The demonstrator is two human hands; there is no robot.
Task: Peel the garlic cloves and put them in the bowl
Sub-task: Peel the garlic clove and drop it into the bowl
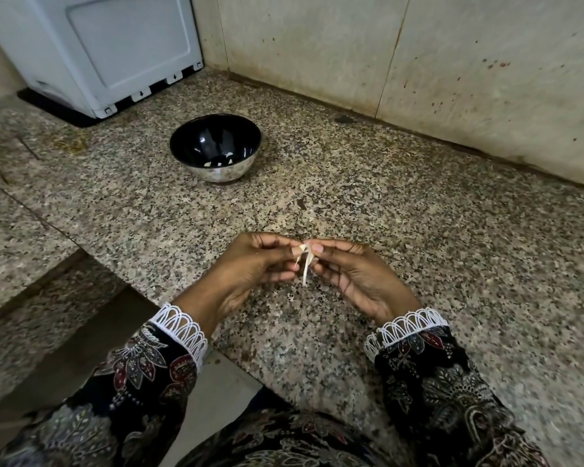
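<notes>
Both hands meet over the speckled granite counter (pixel 418 264). My left hand (pixel 253 264) and my right hand (pixel 354 274) pinch one small garlic clove (pixel 304 250) between their fingertips. A pale strip of papery skin (pixel 304 274) hangs down from it. The clove itself is mostly hidden by the fingers. Further back stands a bowl (pixel 215 146), black inside and shiny metal outside, with a few pale pieces low in it behind its near rim.
A white appliance (pixel 115 52) stands at the back left on a black base. Stained tiled walls (pixel 452 62) close the corner behind the bowl. Small skin scraps (pixel 302 204) lie on the counter between bowl and hands. The counter edge drops off at the lower left.
</notes>
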